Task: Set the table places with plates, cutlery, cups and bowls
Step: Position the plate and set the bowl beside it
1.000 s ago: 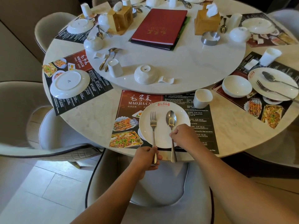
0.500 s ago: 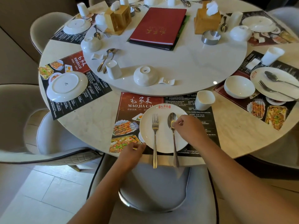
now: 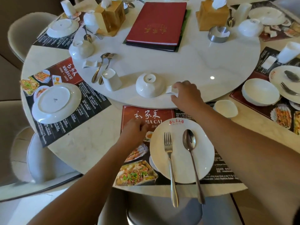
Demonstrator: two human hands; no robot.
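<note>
Closing right hand [image 3: 186, 95] round the ceramic spoon [image 3: 170, 90] on the turntable [image 3: 194, 65]; pinching it between thumb below and fingers above, not yet lifting. Noting it just beside the upturned bowl [image 3: 149, 85], touching or nearly so; cannot tell which. Holding left hand [image 3: 134, 133] over the red heading of the placemat [image 3: 129, 114], loosely curled, gripping nothing visible, blurring at the edges.

Risks, as judged:
- Dragging the ceramic spoon sideways instead of lifting it: likely knocking the upturned bowl, or setting the turntable turning and carrying the bowl out of reach.
- Reaching across with the right forearm close by the cup [image 3: 225, 108] and above the plate [image 3: 180, 159]: pulling back low could mean clipping either.
- Leaving fork [image 3: 169, 159] and metal spoon [image 3: 190, 151] with handles overhanging the edge of the table [image 3: 90, 143]: brushing them with an arm or body could mean tipping them off.

Against half a second ago:
- No longer touching the metal spoon with right hand; now reaching forward onto the turntable.
- Shifting left hand from the plate's near-left rim up to the placemat heading.
- Seeing no change in fork, metal spoon, plate, cup or upturned bowl.
</note>
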